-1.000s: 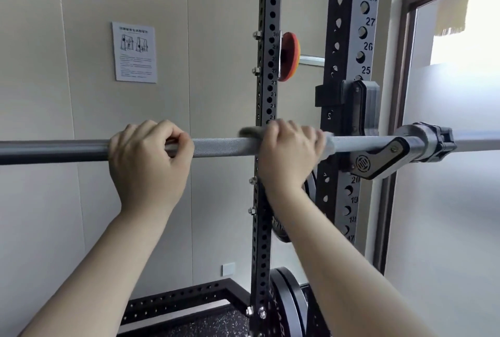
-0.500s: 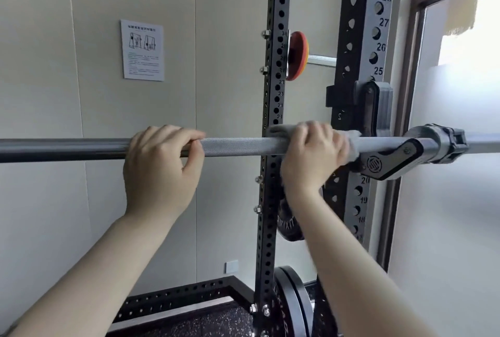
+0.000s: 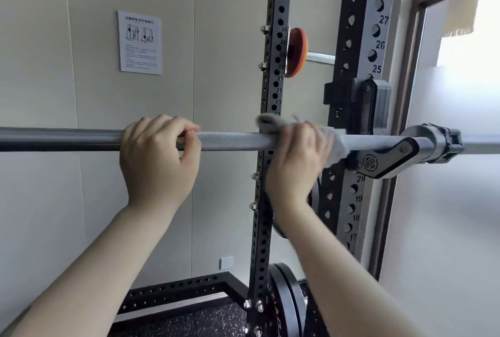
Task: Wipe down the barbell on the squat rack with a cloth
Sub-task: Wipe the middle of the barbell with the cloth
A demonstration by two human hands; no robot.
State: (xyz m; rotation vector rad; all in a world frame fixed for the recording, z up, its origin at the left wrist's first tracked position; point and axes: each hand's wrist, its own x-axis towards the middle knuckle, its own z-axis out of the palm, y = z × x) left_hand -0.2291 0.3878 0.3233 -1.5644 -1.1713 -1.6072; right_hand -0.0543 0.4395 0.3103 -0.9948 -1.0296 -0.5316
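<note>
A grey barbell [image 3: 230,141] runs level across the view and rests at the right in a black J-hook [image 3: 384,161] on the squat rack's upright [image 3: 359,39]. My left hand [image 3: 158,158] is wrapped around the bar left of centre. Further right, my right hand [image 3: 296,158] presses a grey cloth [image 3: 334,142] around the bar, just left of the J-hook. One end of the cloth pokes out above my knuckles; most of it is hidden under the hand, which looks blurred.
A second black perforated upright [image 3: 270,93] stands behind the bar between my hands. Weight plates [image 3: 284,304] sit low on the rack. An orange-edged disc [image 3: 297,52] hangs on a peg higher up. A paper notice [image 3: 140,42] is on the wall, a window [image 3: 460,120] at right.
My right hand has slid the cloth rightward along the bar toward the J-hook. My left hand has kept its grip, and the view has shifted slightly.
</note>
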